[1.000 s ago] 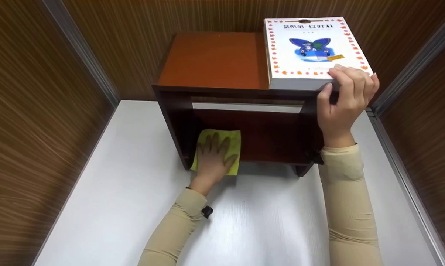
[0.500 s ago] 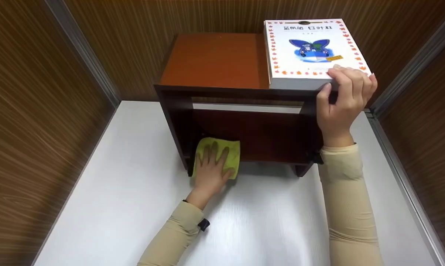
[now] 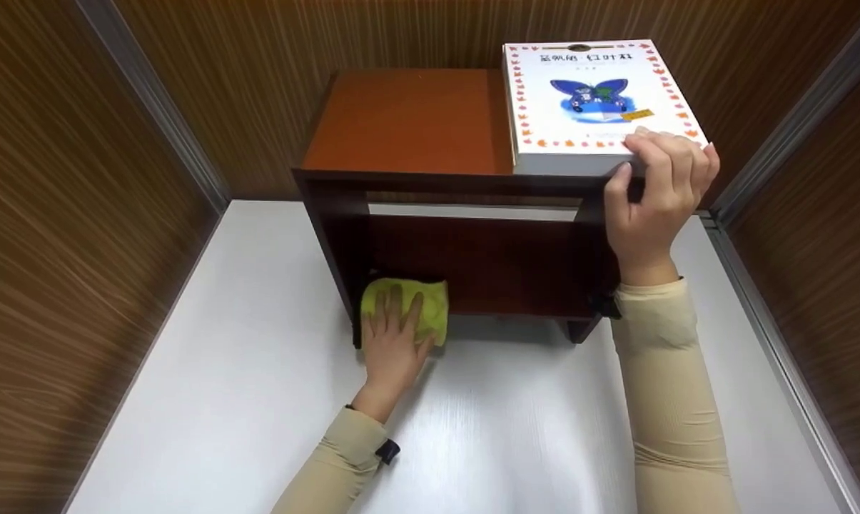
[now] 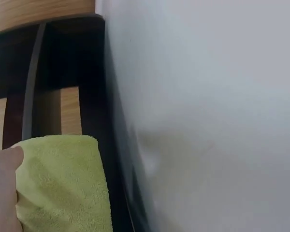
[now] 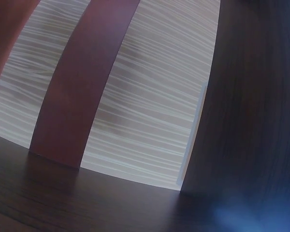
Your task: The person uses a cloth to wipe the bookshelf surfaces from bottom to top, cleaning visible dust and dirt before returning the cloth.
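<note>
Cloth [image 4: 63,186], fuzzy and yellow-green, sits at the bookshelf's [image 3: 408,121] lower left front under a spread left hand [image 3: 392,350], the right hand [image 3: 654,203] gripping the book [image 3: 590,100] atop its right side, and even palm pressure looks key to wiping well!

The left arm [image 3: 337,453] slanted forward; the left hand [image 3: 392,353] lay palm down, fingers [image 3: 395,305] spread and nearly straight; the right arm [image 3: 676,385] reached farther forward; the right hand [image 3: 654,207] had bent fingers, its thumb [image 3: 617,196] set apart.
</note>
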Tool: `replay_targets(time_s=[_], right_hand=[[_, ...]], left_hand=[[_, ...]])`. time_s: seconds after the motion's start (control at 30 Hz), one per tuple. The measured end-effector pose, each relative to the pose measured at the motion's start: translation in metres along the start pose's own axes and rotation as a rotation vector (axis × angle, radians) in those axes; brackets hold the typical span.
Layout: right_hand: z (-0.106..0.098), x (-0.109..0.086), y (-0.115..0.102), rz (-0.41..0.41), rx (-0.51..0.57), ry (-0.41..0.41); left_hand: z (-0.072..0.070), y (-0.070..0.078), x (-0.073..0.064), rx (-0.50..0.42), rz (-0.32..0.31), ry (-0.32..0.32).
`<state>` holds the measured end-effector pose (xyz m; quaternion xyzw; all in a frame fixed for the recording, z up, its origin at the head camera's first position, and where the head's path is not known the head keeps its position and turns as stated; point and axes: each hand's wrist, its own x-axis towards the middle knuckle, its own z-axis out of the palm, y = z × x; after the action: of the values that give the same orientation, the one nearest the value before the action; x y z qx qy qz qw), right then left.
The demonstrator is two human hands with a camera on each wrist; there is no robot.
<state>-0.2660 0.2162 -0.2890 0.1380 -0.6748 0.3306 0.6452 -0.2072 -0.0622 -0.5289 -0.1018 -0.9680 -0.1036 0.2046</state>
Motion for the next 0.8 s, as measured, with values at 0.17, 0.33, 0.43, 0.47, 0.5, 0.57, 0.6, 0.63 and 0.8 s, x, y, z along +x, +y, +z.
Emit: replay_targets(time_s=[0.17, 0.33, 0.43, 0.47, 0.5, 0.57, 0.6, 0.63, 0.8], right_hand=[[0.002, -0.003, 0.005, 0.005, -0.008, -0.002], [0.002, -0.002, 0.003, 0.018, -0.013, -0.003], [0.002, -0.002, -0.001, 0.018, -0.003, 0.001], [0.002, -0.002, -0.002, 0.017, 0.0, 0.002], [0.002, -0.002, -0.003, 0.017, 0.002, 0.002], [0.002, -0.001, -0.006, 0.017, 0.006, 0.004], [0.002, -0.001, -0.006, 0.019, 0.006, 0.006], [0.001, 0.0, -0.006, 0.021, 0.005, 0.007], [0.003, -0.001, -0.003, 0.03, 0.0, 0.007]], left_hand=[[-0.012, -0.008, 0.007, 0.008, -0.078, -0.067], [-0.02, -0.011, 0.021, -0.028, -0.092, -0.168], [-0.023, -0.013, 0.032, -0.039, -0.101, -0.226], [-0.023, -0.015, 0.036, -0.039, -0.105, -0.252], [-0.023, -0.016, 0.041, -0.037, -0.11, -0.281], [-0.023, -0.017, 0.052, -0.017, -0.11, -0.335], [-0.023, -0.018, 0.058, 0.001, -0.105, -0.363], [-0.022, -0.018, 0.065, 0.01, -0.106, -0.39], [-0.013, -0.022, 0.094, 0.019, -0.113, -0.443]])
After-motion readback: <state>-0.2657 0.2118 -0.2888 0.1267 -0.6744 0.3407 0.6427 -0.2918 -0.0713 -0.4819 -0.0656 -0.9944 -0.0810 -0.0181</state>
